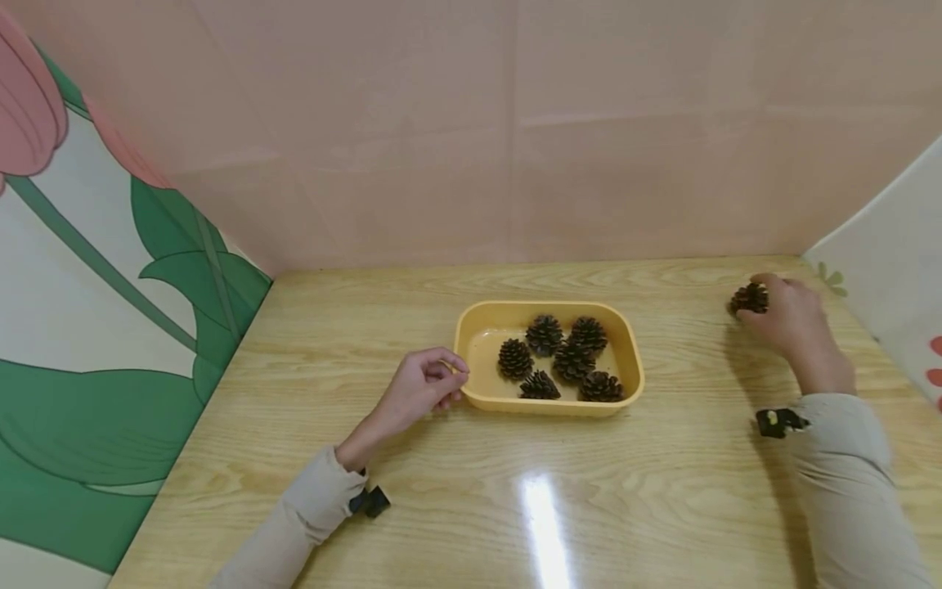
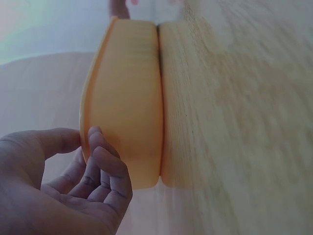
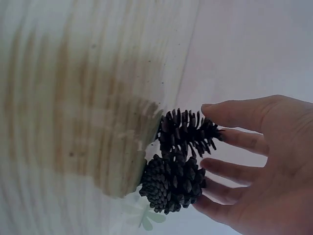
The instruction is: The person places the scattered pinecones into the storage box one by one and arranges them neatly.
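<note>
A yellow plastic basin (image 1: 471, 343) with rounded corners stands on the table and holds several brown pine cones (image 1: 545, 335). My left hand (image 1: 423, 384) is at the basin's left end. The left wrist view shows its thumb and index finger pinching the basin rim (image 2: 84, 115), the other fingers curled below. Far to the right, my right hand (image 1: 795, 319) reaches over two pine cones side by side on the table. Its thumb and index fingertips are at the upper pine cone (image 3: 183, 132), and the other fingers spread by the lower pine cone (image 3: 171, 183).
The wood-grain table (image 1: 412, 507) meets a pinkish back wall covering (image 1: 508, 164). On the left stands a panel (image 1: 88, 425) printed with green leaves and tulips; a white panel (image 1: 898, 270) with small prints borders the right side, close to the right hand.
</note>
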Available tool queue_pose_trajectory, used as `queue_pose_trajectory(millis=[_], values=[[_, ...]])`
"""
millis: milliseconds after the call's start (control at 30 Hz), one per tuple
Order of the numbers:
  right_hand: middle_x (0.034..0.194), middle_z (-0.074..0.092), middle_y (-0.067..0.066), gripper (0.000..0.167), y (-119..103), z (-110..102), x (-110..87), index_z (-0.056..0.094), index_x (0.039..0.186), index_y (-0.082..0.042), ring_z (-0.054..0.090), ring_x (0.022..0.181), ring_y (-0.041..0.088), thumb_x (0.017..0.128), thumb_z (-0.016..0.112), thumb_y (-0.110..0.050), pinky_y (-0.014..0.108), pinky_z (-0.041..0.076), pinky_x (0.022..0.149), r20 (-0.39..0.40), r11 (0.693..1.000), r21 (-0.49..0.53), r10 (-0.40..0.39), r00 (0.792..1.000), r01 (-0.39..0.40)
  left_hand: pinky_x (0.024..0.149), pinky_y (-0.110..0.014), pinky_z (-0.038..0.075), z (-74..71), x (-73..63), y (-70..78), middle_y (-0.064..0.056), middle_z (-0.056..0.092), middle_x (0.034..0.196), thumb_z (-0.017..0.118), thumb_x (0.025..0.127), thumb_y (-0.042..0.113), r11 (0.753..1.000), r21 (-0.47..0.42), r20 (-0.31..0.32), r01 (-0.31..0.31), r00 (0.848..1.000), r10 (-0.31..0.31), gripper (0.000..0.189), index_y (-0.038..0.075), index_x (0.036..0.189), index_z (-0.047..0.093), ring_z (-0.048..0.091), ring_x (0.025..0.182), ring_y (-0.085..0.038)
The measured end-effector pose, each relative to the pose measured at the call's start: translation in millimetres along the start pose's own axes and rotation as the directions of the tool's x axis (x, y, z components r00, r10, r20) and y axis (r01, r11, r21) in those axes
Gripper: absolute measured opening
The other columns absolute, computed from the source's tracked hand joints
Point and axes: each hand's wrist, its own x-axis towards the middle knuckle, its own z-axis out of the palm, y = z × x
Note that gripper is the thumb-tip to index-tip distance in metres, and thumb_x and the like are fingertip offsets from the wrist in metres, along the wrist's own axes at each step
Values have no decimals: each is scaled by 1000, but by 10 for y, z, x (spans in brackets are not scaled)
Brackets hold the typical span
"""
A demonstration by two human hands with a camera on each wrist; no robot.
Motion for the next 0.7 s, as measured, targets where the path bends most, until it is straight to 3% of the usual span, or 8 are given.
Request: queue_pose_trajectory(millis=[267, 700], values=[[118, 47, 47, 55, 17, 33, 6, 41, 135, 10, 42, 105, 65, 93, 66, -15, 73, 35, 88, -16, 1000, 3, -3, 1000, 3, 48, -27, 43, 3, 4, -10, -38, 62, 78, 62, 96, -2, 1000, 0, 5, -11, 1000, 11, 6, -6, 98, 66, 54, 56, -28], [120, 49, 44, 44, -18, 49, -32, 45, 133, 6, 46, 100, 64, 97, 60, -14, 68, 39, 75, -14, 1000, -12, 28, 1000, -28, 48, -27, 42, 2, 10, -29, -38, 62, 78, 63, 96, -1, 1000, 3, 3, -6, 1000, 6, 8, -8, 99, 65, 54, 56, -27]])
